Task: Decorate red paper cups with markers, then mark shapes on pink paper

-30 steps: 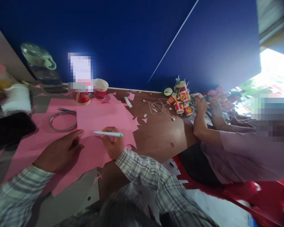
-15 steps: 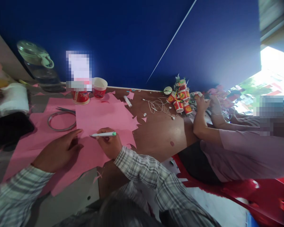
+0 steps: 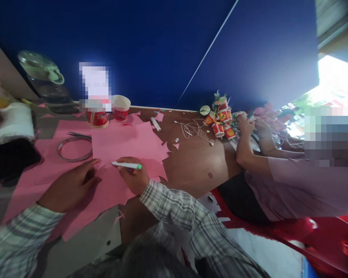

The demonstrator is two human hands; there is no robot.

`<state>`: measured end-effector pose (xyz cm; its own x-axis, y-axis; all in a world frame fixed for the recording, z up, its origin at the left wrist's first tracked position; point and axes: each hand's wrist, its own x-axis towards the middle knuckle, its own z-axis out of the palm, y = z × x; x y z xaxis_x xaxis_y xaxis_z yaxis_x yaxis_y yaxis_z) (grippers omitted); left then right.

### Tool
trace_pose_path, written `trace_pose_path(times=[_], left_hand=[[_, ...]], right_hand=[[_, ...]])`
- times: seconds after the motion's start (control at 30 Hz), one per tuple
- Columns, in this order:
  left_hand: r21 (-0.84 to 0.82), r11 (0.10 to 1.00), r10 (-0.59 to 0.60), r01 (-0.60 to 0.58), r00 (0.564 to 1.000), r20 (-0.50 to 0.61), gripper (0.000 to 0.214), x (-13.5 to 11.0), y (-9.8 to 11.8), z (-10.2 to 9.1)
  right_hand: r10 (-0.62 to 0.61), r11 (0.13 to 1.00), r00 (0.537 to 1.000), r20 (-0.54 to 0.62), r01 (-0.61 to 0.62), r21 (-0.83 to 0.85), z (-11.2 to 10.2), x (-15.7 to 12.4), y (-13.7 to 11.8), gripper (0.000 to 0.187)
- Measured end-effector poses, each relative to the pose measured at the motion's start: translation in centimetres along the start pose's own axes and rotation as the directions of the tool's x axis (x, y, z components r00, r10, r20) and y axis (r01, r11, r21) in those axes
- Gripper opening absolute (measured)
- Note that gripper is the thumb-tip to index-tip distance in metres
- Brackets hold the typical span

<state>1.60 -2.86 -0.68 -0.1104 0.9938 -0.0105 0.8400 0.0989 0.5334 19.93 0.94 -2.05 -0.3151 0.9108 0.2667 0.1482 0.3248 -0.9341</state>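
Note:
Pink paper sheets (image 3: 124,141) lie overlapping on the table in front of me, with jagged cut edges on the right side. My right hand (image 3: 135,177) grips a white marker pen (image 3: 129,165) with a green end, its tip pointing left at or just over the paper; I cannot tell if it touches. My left hand (image 3: 71,183) rests on the paper to the left, thumb and fingers apart, holding nothing. Beyond it a roll of tape (image 3: 74,159) lies on the paper, with scissors (image 3: 78,135) beside it, partly covered by a sheet.
Paper cups (image 3: 121,112) stand at the back near the blue partition. A glue stick (image 3: 156,124) and a white cable (image 3: 191,129) lie on the brown table. At left are a water bottle (image 3: 48,88) and a black phone (image 3: 13,158). A co-worker (image 3: 295,185) handles things at right.
The pen's tip has shifted very slightly up, and its green end has tipped down a little. My left hand stays about where it was.

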Motion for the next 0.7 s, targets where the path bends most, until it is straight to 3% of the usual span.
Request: trace_pose_path(times=[0.23,0.53,0.7], left_hand=[[0.023,0.998,-0.055,0.054,0.998,0.035,0.074,0.0,-0.3,-0.1],[-0.113,0.979,-0.164,0.17,0.985,0.058,0.07,0.1,0.8,-1.1],[-0.054,0.986,-0.155,0.155,0.988,0.004,0.069,0.1,0.4,-0.7]], right_hand=[[0.038,0.999,0.999,0.01,-0.038,-0.013,-0.4,0.0,-0.2,0.023],[-0.023,1.0,0.994,-0.104,0.021,-0.017,-1.2,0.5,-1.1,0.019],[-0.107,0.993,0.994,0.014,0.108,-0.043,-1.4,0.0,-1.9,0.02]])
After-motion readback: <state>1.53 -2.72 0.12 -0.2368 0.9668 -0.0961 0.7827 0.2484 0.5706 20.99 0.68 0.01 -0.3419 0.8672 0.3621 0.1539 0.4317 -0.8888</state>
